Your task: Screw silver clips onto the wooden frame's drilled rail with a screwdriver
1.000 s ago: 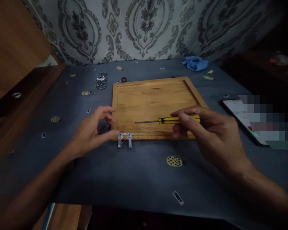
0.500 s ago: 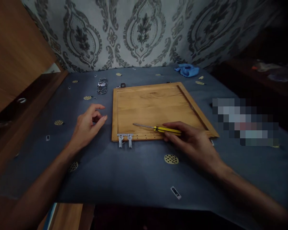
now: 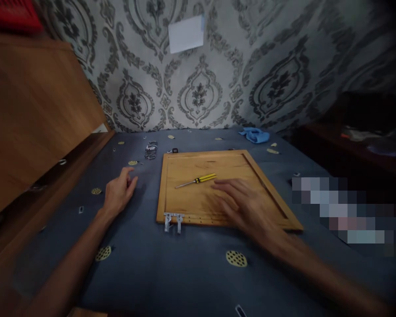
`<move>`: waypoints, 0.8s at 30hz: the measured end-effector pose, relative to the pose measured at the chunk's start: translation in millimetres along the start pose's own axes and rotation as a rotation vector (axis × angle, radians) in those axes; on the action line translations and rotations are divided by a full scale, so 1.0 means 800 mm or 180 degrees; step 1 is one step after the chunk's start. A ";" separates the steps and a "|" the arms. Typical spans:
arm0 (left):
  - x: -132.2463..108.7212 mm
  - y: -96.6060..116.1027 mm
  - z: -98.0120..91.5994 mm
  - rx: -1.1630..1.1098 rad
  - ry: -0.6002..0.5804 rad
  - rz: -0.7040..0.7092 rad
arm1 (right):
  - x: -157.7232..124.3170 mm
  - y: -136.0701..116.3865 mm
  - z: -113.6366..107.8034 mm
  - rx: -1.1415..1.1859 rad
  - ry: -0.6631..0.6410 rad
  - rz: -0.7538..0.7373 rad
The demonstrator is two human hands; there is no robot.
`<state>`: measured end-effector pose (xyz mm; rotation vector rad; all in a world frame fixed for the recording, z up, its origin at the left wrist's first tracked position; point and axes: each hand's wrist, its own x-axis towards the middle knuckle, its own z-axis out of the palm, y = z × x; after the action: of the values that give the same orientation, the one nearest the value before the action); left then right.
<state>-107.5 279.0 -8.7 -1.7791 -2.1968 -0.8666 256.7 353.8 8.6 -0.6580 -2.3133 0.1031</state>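
Note:
A framed wooden panel [image 3: 211, 198], like a cabinet door, lies flat on the dark blue patterned cloth. On it rests a screwdriver [image 3: 204, 178] with a yellow and black handle, its shaft toward the left. My right hand [image 3: 247, 207], slightly blurred, hovers over the panel with fingers spread, just right of the screwdriver and apart from it. My left hand [image 3: 118, 192] is left of the panel over the cloth, fingers loosely curled and apart, holding nothing. Two metal hinges [image 3: 173, 221] sit at the panel's near left edge, beside a row of small holes.
Several metal hinge pieces [image 3: 151, 150] lie behind the panel's left corner. A blue cloth [image 3: 255, 135] is at the back right, near the patterned wall [image 3: 199, 94]. A wooden cabinet [image 3: 42, 114] stands at the left. A pixelated item [image 3: 343, 211] lies on the right.
My right hand has let go of the screwdriver, which now lies on the panel. The view has tilted up, showing more wall, a white sheet and a red object at the upper left.

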 end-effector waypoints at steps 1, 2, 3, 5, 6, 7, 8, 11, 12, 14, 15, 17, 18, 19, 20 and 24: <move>0.002 -0.006 0.002 0.0022 0.0055 -0.0027 | -0.010 -0.004 -0.005 0.0053 0.0020 -0.0098; 0.003 -0.011 0.004 0.0044 0.0106 -0.0052 | -0.020 -0.008 -0.009 0.0099 0.0088 -0.0198; 0.005 -0.017 0.005 0.0066 0.0163 -0.0075 | -0.031 -0.010 -0.011 0.0138 0.0162 -0.0299; 0.010 -0.029 0.010 0.0112 0.0277 -0.0123 | -0.051 -0.013 -0.011 0.0192 0.0220 -0.0395; 0.012 -0.035 0.013 0.0132 0.0319 -0.0148 | -0.060 -0.013 -0.010 0.0237 0.0240 -0.0411; 0.014 -0.041 0.016 0.0149 0.0346 -0.0172 | -0.067 -0.013 -0.009 0.0246 0.0312 -0.0418; 0.016 -0.046 0.020 0.0163 0.0354 -0.0190 | -0.072 -0.012 -0.008 0.0230 0.0291 -0.0403; 0.018 -0.060 0.031 0.0208 0.0274 -0.0200 | -0.078 -0.010 -0.007 0.0179 0.0314 -0.0344; 0.018 -0.064 0.034 0.0228 0.0227 -0.0185 | -0.078 -0.010 -0.006 0.0171 0.0338 -0.0336; 0.017 -0.070 0.038 0.0278 0.0135 -0.0135 | -0.075 -0.012 -0.006 0.0154 0.0377 -0.0349; 0.017 -0.072 0.039 0.0306 0.0093 -0.0103 | -0.073 -0.013 -0.005 0.0147 0.0407 -0.0357; 0.018 -0.074 0.041 0.0359 0.0021 -0.0040 | -0.071 -0.013 -0.003 0.0153 0.0448 -0.0334; 0.021 -0.075 0.043 0.0384 -0.0010 -0.0011 | -0.070 -0.012 -0.002 0.0174 0.0473 -0.0296; 0.025 -0.074 0.045 0.0407 -0.0037 0.0015 | -0.070 -0.010 -0.001 0.0207 0.0496 -0.0244; 0.030 -0.073 0.047 0.0431 -0.0060 0.0036 | -0.071 -0.008 -0.001 0.0240 0.0507 -0.0186; 0.065 -0.062 0.063 0.0558 -0.0114 0.0030 | -0.073 -0.001 -0.003 0.0254 0.0534 0.0007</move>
<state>-157.5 344.0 -40.1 -1.7332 -2.2085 -0.6233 293.6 324.7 -26.3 -0.6055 -2.1364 0.1352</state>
